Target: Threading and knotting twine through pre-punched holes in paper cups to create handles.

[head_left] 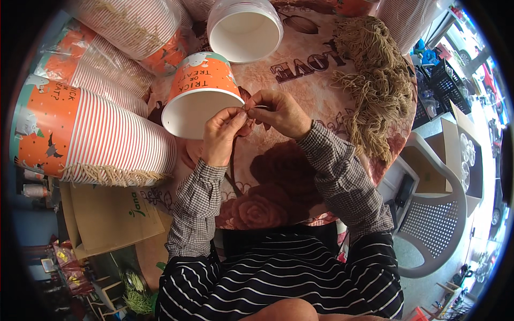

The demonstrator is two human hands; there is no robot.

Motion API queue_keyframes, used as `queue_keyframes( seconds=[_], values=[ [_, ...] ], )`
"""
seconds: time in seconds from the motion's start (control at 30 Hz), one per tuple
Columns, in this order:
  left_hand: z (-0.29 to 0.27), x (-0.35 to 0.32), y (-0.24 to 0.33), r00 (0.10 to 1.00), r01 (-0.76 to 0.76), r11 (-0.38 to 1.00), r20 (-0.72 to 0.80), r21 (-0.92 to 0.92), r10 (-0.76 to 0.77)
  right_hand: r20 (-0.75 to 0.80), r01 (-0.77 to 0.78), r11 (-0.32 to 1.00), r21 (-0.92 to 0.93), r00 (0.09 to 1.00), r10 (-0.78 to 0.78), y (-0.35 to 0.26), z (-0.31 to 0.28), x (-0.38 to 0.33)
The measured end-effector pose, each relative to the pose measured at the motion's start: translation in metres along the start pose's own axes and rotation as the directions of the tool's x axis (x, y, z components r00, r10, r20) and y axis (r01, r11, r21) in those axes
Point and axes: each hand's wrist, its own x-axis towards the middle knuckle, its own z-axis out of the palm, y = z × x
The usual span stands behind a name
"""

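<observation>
An orange and teal paper bucket with a white inside lies tilted on the table, its open mouth toward me. At the right side of its rim my left hand is closed in a pinch, with its fingertips overlapping the rim. Thumb and forefinger of my right hand are pinched together and meet the left fingertips. Something thin and pale shows between the fingers, too small to make out. To the right lies a heap of tan cords.
Stacked orange buckets lie along the left, with tan cords hanging from their rims. Wrapped stacks lie behind them, and white buckets stand at the back. A cardboard box is lower left; a grey plastic chair is at right.
</observation>
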Motion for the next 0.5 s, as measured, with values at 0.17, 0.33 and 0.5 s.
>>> queue_keyframes(
  seconds=[0.17, 0.33, 0.5],
  values=[
    [-0.007, 0.003, 0.003, 0.981, 0.154, 0.967, 0.145, -0.202, -0.126, 0.026, 0.017, 0.987, 0.158, 0.999, -0.021, 0.003, -0.001, 0.001],
    [-0.013, 0.003, 0.003, 0.949, 0.238, 0.926, 0.271, -0.293, -0.159, 0.067, -0.080, 0.968, 0.239, 0.996, 0.066, -0.006, 0.000, -0.001],
    [-0.010, 0.004, 0.002, 0.944, 0.266, 0.840, 0.303, -0.473, -0.128, -0.014, -0.113, 0.946, 0.303, 0.992, 0.123, -0.011, -0.003, -0.001]
  ],
)
